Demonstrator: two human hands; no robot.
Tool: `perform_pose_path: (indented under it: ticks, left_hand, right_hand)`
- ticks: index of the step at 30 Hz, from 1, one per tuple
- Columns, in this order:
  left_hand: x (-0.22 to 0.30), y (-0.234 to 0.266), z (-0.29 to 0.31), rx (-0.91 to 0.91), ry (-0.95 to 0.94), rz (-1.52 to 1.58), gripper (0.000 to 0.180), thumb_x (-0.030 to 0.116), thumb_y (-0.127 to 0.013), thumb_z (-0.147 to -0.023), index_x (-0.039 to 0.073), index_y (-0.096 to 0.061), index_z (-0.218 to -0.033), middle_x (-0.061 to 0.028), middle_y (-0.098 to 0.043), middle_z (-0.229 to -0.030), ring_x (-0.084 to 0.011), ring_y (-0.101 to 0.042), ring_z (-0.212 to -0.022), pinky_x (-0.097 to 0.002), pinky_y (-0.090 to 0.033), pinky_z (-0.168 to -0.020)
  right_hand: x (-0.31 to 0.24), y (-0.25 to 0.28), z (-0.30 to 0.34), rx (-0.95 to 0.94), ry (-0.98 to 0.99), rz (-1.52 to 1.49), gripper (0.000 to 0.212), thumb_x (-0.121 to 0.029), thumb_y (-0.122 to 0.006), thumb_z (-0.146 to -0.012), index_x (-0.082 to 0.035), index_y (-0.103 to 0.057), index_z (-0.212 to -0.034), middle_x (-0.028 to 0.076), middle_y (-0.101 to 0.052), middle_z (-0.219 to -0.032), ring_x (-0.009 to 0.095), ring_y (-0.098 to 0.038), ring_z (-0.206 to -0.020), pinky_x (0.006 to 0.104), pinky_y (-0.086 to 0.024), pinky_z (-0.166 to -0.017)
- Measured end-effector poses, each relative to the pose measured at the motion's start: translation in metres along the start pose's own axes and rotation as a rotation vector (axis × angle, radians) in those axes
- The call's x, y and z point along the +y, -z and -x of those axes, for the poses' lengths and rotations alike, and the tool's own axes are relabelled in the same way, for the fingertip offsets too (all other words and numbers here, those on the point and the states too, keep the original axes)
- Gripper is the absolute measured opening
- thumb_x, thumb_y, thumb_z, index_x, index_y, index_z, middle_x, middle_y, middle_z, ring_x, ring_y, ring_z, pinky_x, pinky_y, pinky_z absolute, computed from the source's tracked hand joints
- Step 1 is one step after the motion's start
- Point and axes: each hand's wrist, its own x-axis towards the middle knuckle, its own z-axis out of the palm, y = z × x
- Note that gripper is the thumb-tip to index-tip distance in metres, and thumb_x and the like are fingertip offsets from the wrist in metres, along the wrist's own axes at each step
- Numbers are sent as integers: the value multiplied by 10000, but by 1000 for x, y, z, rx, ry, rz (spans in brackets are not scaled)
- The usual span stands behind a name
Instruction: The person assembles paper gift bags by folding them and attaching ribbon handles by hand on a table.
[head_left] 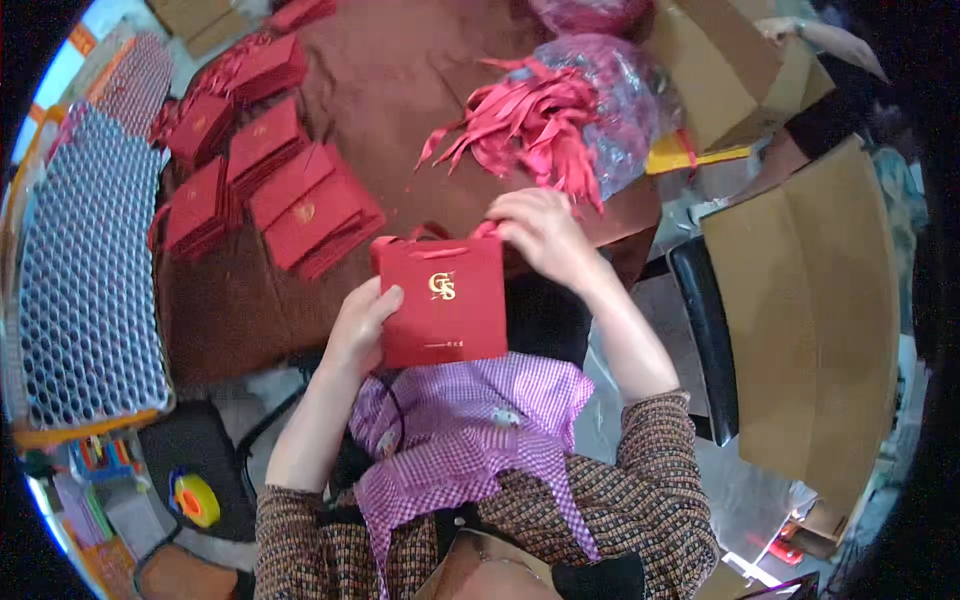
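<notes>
A small red paper gift bag [440, 325] with a gold emblem is held upright before me, over the near edge of the table. My left hand [358, 318] grips its left side, the thumb lying on the front face. At the bag's top right corner, the fingers of my right hand [545, 238] are closed on a red ribbon [484, 230] that runs along the top of the bag. Beyond that hand lies a loose heap of red ribbons [535, 112], partly on clear plastic wrapping. To the left are several stacks of flat red bags [310, 208].
A brown cloth [370, 90] covers the table. Blue honeycomb-patterned sheets [90, 270] stand along the left. Cardboard boxes [820, 310] fill the right side, beside a black chair back [702, 340]. Another person's hand [790, 30] shows at the far right. Yellow tape [196, 500] lies lower left.
</notes>
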Motion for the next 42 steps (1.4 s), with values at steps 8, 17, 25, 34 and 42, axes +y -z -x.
perform_pose_path:
  ticks: [8,17,25,34,42]
  left_hand:
    - [29,-23,-22,-35,-109,50,363,149,-497,-952,-55,-474,-1252,-153,-563,-1234,-240,-571,-1102,-385,-457,-964]
    - [18,12,-21,56,-243,-589,330,220,-442,-980,-57,-572,-1104,-138,-658,-985,-213,-647,-821,-301,-520,-729]
    - [-20,42,-49,50,-907,-1306,88,31,-607,-788,35,-618,-875,-119,-596,-904,-337,-576,-858,-408,-467,-755]
    - [-22,36,-50,26,-730,-1350,94,123,-607,-785,69,-626,-859,-97,-581,-919,-307,-549,-862,-418,-423,-759]
    - [-17,37,-48,48,-711,-1304,80,96,-609,-781,56,-635,-845,-110,-588,-887,-316,-547,-828,-424,-414,-739]
  right_hand:
    - [-98,17,7,-321,237,292,646,-213,-585,-773,-20,-396,-1360,226,-386,-1396,399,-397,-1280,519,-350,-1006]
    - [-46,110,-86,-457,-68,-220,341,-21,-576,-774,-18,-624,-1112,163,-668,-994,297,-645,-928,378,-512,-813]
    - [60,107,-246,50,-74,-28,359,-12,-603,-853,-86,-616,-1204,19,-695,-908,120,-627,-821,274,-504,-765]
    - [151,-68,-233,-137,43,600,517,-184,-549,-852,-226,-462,-1361,66,-408,-1440,301,-345,-1342,496,-306,-1040]
    - [175,-104,-225,-618,-212,416,510,-279,-491,-928,-223,-371,-1420,42,-282,-1517,317,-267,-1387,545,-249,-1074]
